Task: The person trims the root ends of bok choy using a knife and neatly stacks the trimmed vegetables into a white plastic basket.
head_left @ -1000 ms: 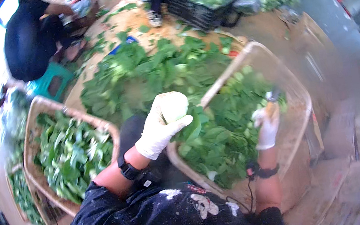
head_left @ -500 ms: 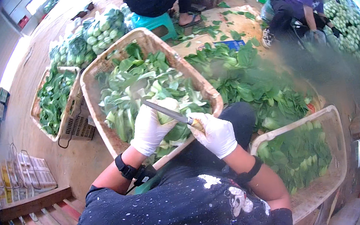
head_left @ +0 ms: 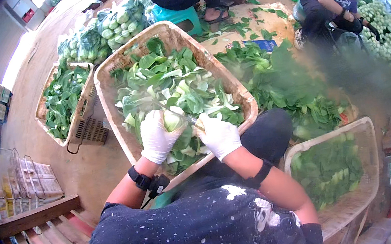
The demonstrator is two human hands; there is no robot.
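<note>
Holding a pale green vegetable head [head_left: 174,120] over a crate [head_left: 211,63] of loose leaves [head_left: 189,85].
Curling the left hand's [head_left: 155,137] fingers around it, probably for steadiness near the knife [head_left: 191,120]; pinching the handle between the right hand's [head_left: 220,137] fingers, presumably for control; keeping low, perhaps for catching dropped leaves.

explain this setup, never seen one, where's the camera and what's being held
No machine here: one person works with two gloved hands, seen from a fisheye camera on their head, looking down, so straight edges bend. The white-gloved left hand holds a rounded, pale green leafy vegetable; the white-gloved right hand grips a narrow metal knife. Below them is a large, grimy cream plastic crate of loose green leaves. To the right stands a similar cream plastic crate holding leafy greens, and a green leafy heap lies on the ground ahead.
</note>
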